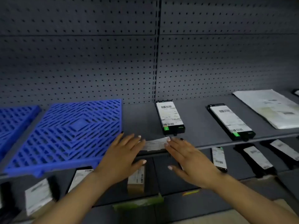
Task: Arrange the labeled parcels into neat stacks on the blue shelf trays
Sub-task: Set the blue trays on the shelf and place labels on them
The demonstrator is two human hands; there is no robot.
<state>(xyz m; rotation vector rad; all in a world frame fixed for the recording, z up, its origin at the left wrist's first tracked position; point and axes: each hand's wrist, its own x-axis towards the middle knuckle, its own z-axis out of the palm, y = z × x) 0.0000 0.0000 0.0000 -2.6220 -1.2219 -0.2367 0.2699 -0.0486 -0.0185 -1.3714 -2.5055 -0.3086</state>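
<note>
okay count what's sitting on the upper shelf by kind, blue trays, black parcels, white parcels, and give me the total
Blue trays: 2
Black labeled parcels: 2
White flat parcels: 1
Small white parcels between the hands: 1
Total: 6, plus one item cut off at the right edge.

No sleeves are worn; both forearms are left bare to the frame's edge. The nails of the left hand (123, 152) and right hand (189, 160) are painted, most pale, a few black. No rings or wristbands are seen.

The grey shelf (200, 126) carries two blue trays (68, 135) (bare), two black parcels (170, 118), and seemingly a white mailer (271, 109).
</note>
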